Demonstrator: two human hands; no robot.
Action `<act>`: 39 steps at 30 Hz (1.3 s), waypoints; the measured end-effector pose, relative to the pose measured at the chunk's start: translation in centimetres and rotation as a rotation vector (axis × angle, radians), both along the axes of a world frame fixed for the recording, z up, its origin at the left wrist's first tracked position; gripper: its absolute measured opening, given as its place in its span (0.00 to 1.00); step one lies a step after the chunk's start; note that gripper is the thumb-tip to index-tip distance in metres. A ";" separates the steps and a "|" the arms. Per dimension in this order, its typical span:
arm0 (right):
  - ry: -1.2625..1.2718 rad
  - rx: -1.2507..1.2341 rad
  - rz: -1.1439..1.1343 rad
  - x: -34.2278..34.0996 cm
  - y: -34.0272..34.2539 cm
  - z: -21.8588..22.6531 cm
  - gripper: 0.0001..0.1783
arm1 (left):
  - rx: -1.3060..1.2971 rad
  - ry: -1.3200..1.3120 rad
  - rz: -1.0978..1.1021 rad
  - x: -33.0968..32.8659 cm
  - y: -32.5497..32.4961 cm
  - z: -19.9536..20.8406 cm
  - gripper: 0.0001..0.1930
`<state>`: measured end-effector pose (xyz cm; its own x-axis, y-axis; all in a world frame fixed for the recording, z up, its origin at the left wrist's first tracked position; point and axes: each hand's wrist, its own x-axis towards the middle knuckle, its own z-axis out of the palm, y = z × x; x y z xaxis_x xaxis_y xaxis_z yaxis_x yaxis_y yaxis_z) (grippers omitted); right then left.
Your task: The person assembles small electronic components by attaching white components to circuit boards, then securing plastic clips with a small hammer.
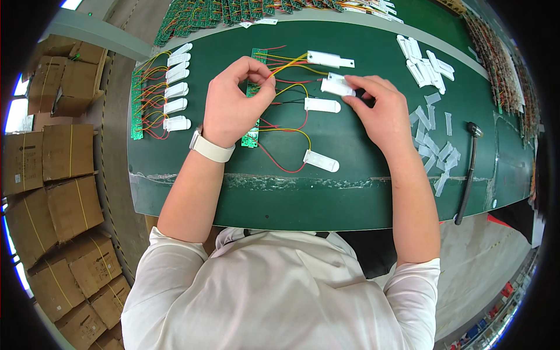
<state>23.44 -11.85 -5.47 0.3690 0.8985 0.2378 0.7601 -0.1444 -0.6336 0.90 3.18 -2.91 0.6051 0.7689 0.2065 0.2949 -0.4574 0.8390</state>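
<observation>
My left hand (230, 108) is closed, thumb and index fingertips pinching a yellow wire (293, 62) above a green circuit board strip (251, 137), which the hand partly covers. Between the fingers of my right hand (382, 108) is the right end of a small flat white plastic piece (333, 86). Around it lie another white piece (324, 59) farther away, one white piece (322, 105) just nearer, and a tilted white piece (321, 160) closest to me. Red, yellow and black wires run from the board toward these pieces.
At left rests another board strip (137, 111) wired to several white pieces (177, 90). Loose white pieces (429, 69), clear strips (429, 142) and a black-handled tool (468, 175) lie at right. Many boards (221, 14) line the far edge; cardboard boxes (64, 151) stand beyond the table's left.
</observation>
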 end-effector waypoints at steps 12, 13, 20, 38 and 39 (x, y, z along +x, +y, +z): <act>-0.085 0.072 0.089 0.7 0.2 -0.4 0.23 | 0.357 0.248 -0.048 0.7 -0.7 -1.5 0.05; -0.101 0.071 0.076 0.7 0.2 -0.5 0.23 | 0.356 0.247 -0.049 0.7 -0.6 -1.5 0.05; -0.148 0.096 0.017 0.3 0.9 -1.0 0.17 | 0.462 0.232 -0.128 0.7 -0.5 -1.4 0.04; 0.027 0.182 0.023 0.7 1.2 -0.8 0.10 | 0.497 0.190 -0.153 1.6 -0.7 0.4 0.19; 0.024 0.180 0.021 0.7 1.2 -0.9 0.10 | 0.621 0.196 -0.183 1.8 -0.7 0.7 0.19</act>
